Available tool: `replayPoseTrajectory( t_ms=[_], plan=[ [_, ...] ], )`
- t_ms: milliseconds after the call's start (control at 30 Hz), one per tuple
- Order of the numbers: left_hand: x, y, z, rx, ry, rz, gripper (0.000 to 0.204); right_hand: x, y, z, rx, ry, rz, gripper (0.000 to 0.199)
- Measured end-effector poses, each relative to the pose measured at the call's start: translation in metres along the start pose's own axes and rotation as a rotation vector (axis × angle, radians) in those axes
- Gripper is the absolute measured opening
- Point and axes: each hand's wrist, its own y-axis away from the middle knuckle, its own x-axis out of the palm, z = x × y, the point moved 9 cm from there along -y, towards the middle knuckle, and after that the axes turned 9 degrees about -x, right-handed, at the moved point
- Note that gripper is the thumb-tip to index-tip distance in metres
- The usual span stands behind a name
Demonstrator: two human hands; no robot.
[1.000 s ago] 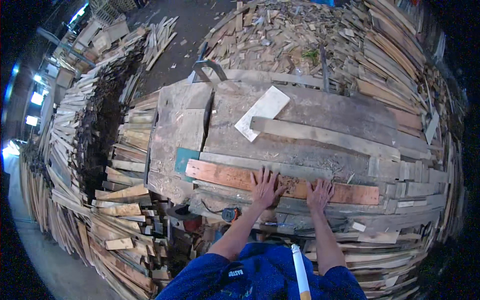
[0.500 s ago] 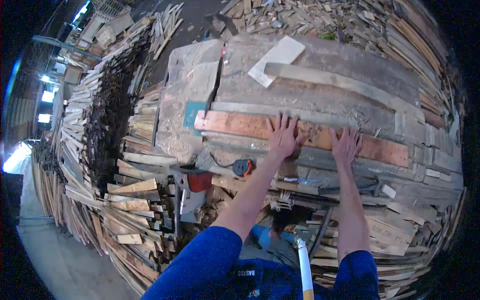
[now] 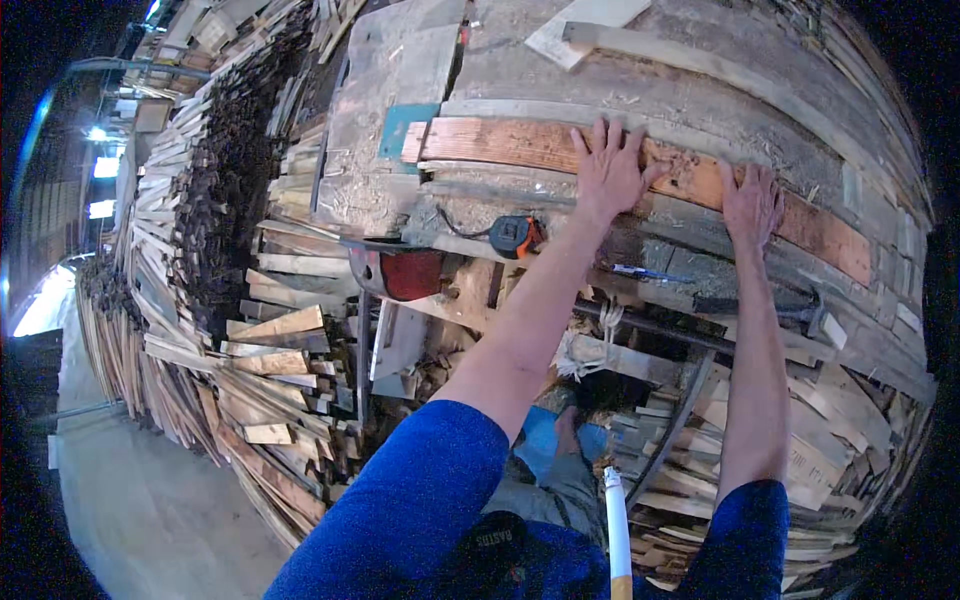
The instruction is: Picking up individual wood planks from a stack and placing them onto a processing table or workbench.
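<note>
A long reddish-brown board (image 3: 510, 142) lies crosswise on a worn wooden bench (image 3: 690, 85). My left hand (image 3: 612, 175) rests on it near the middle, fingers spread. Farther right, my right hand (image 3: 752, 208) lies over the same board with fingers stretched out. Neither hand is wrapped round anything. At the left, the board's end overlaps a teal plate (image 3: 396, 128), and a thin dark line crosses the board there. A black and orange tape measure (image 3: 515, 236) sits on the near side, left of my left forearm.
A pen (image 3: 645, 272) and a dark hammer-like tool (image 3: 775, 305) lie along the near edge. A red part (image 3: 412, 276) juts out at the front left. Pale planks (image 3: 570, 40) lie on the far side. Stacked wood (image 3: 280, 385) fills the left. A cigarette (image 3: 617, 520) rises from the lower edge.
The view has tilted down and come closer, so the bench appears higher. Both hands stay flat on the board, at about the same places along it.
</note>
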Motion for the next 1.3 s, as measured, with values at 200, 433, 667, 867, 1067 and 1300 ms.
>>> replayPoseTrajectory(
  t_ms=[200, 433, 667, 867, 1067, 1300],
  plan=[
    [0.000, -0.005, 0.001, -0.025, -0.039, 0.028, 0.081, 0.002, -0.009, 0.002, 0.009, 0.051, 0.053, 0.064],
    [0.000, -0.010, 0.008, -0.131, -0.019, 0.173, 0.083, -0.007, -0.015, 0.011, 0.020, 0.038, 0.134, 0.069],
    [-0.079, -0.035, 0.054, -0.341, 0.676, 0.120, 0.065, -0.009, -0.028, 0.003, 0.086, 0.063, 0.320, 0.065],
    [-0.220, 0.009, 0.292, -1.060, -0.119, -0.256, 0.064, -0.023, -0.042, 0.010, 0.076, -0.030, 0.355, 0.061],
    [-0.188, 0.019, 0.331, -1.239, -0.195, 0.149, 0.060, -0.025, -0.050, -0.008, 0.039, 0.000, 0.263, 0.057],
    [-0.241, -0.043, 0.321, -0.959, 0.165, 0.090, 0.049, -0.029, -0.062, -0.017, 0.029, -0.011, 0.352, 0.054]
  ],
)
